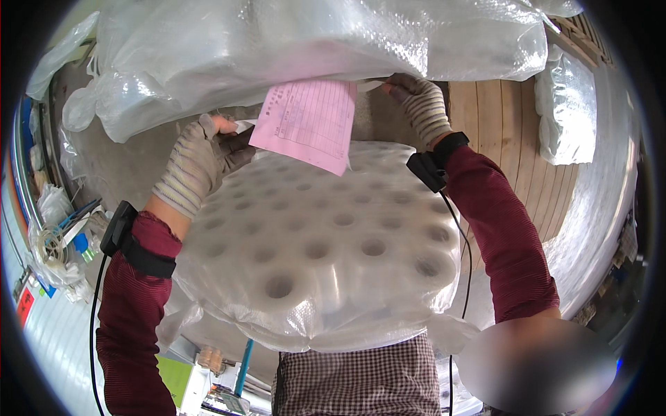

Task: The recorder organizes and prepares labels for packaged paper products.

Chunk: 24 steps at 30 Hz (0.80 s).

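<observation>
A pink printed form (305, 125) hangs between my hands, in front of a big bundle wrapped in clear plastic (333, 41). My left hand (205, 159), in a striped knit glove with bare fingertips, is closed on a white strip (244, 125) at the form's left edge. Right of the form, my right hand (420, 104), gloved too, pinches the end of a thin pale strip (369, 84). Whether both strips are one piece behind the form is hidden. Below the form lies a plastic-wrapped pack of rolls (319, 249) with several round core holes upward.
Wooden slats (496, 132) lie at the right, with another plastic-wrapped pack (567, 107) on them. Tangled hoses and bags (59, 243) are at the left. A green panel (177, 378) and a blue pole (244, 367) stand at the lower left. Cables run along both arms.
</observation>
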Available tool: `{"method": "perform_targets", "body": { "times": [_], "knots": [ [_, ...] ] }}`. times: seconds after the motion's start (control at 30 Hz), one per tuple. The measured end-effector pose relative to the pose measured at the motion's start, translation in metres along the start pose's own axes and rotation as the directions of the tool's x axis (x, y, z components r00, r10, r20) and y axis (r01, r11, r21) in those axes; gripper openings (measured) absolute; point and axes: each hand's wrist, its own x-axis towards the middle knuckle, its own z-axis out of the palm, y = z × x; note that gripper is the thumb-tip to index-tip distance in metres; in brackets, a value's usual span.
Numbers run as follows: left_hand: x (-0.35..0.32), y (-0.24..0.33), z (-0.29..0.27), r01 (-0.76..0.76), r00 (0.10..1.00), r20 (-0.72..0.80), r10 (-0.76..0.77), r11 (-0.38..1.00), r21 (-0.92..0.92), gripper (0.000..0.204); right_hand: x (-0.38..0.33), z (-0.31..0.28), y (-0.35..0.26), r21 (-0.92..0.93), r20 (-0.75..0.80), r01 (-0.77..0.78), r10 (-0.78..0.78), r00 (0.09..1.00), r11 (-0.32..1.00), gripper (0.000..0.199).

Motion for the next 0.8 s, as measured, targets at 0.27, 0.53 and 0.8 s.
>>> {"method": "perform_targets", "body": {
  "times": [0.27,0.53,0.8],
  "knots": [
    [0.008,-0.005,0.006,-0.026,1.0,-0.019,0.024,0.993,-0.116,0.027,0.006,-0.001,0.014,0.16,-0.155,-0.174,0.198,0.968,0.972,0.022],
    [0.018,-0.007,0.022,0.066,0.969,0.238,0.07,0.853,-0.518,0.019,0.018,0.002,0.026,0.317,-0.228,-0.136,0.215,0.95,0.938,0.027],
    [0.016,-0.01,0.045,-0.053,0.951,0.199,0.236,0.76,-0.648,0.012,0.036,0.009,0.06,0.155,-0.359,0.02,0.038,0.932,0.988,0.032]
  ]
}}
